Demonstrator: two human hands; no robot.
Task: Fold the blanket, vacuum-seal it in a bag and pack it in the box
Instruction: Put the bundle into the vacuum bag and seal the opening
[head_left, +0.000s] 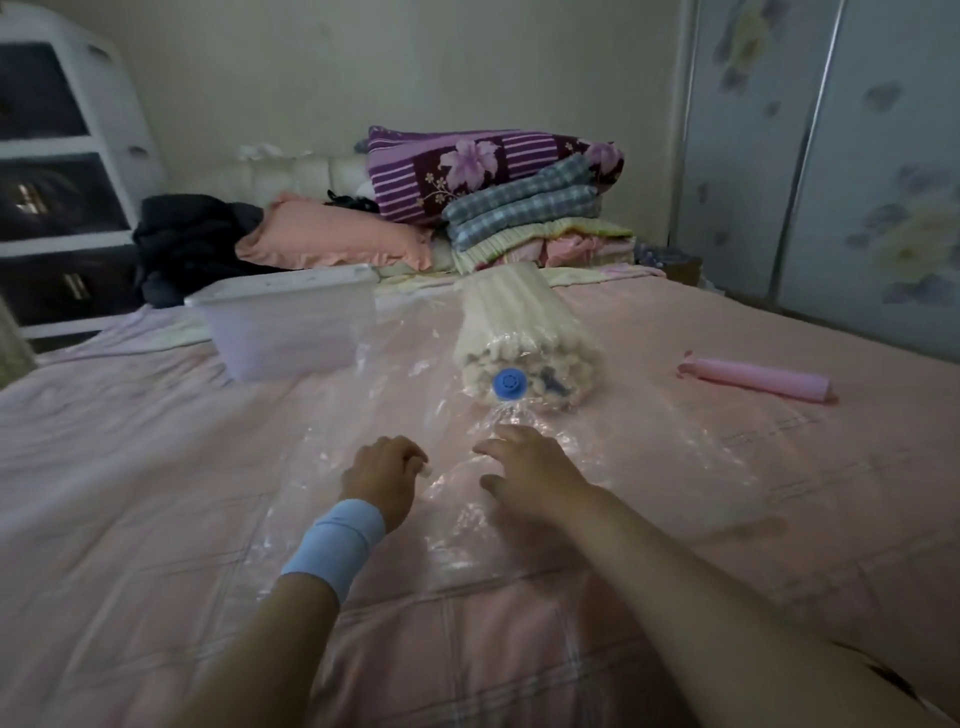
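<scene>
A clear plastic box (291, 322) is seen at centre left of the frame, standing on the pink bed (130, 493), whose near-left stretch lies flat and open. At lower centre, the left hand (382, 475), banded by a blue wristband (337, 540), is set at the left edge of the vacuum bag (649, 467). Its fingers are curled together on a small pale piece (423, 470), too blurred to be named. Just beside it, the right hand (530, 467) is laid on the bag's slack plastic, fingers loosely apart, tips near the blue valve (510, 383). The blanket (514, 322) is seen compressed inside the bag at centre frame, just right of the box. A pink pump (758, 379) is seen well apart at right, with open bed around it.
</scene>
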